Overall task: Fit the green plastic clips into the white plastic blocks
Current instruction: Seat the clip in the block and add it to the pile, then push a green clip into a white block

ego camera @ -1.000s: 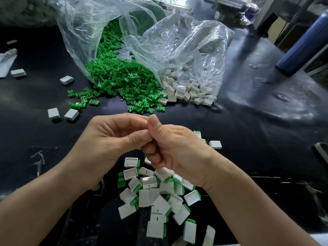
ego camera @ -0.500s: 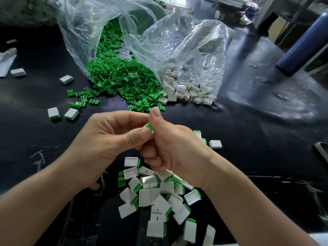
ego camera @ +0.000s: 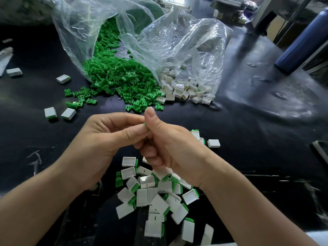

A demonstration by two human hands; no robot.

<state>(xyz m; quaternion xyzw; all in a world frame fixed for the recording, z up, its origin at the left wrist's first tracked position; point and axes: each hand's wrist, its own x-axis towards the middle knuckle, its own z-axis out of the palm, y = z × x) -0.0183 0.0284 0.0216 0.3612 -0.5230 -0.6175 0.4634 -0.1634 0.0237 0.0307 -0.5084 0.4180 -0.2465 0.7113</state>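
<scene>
Left hand (ego camera: pixel 106 139) and right hand (ego camera: pixel 170 146) pinch one green clip (ego camera: pixel 146 126).

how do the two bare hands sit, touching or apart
Touching. The head view shows fingertips of the left hand meeting the thumb of the right hand with no gap, a small green plastic clip pinched between them.

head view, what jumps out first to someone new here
The bright heap of green clips spills from a clear bag at upper centre, with white blocks in a second bag to its right. At centre the left hand and right hand pinch a clip between them, above a pile of fitted blocks at the near edge.
</scene>
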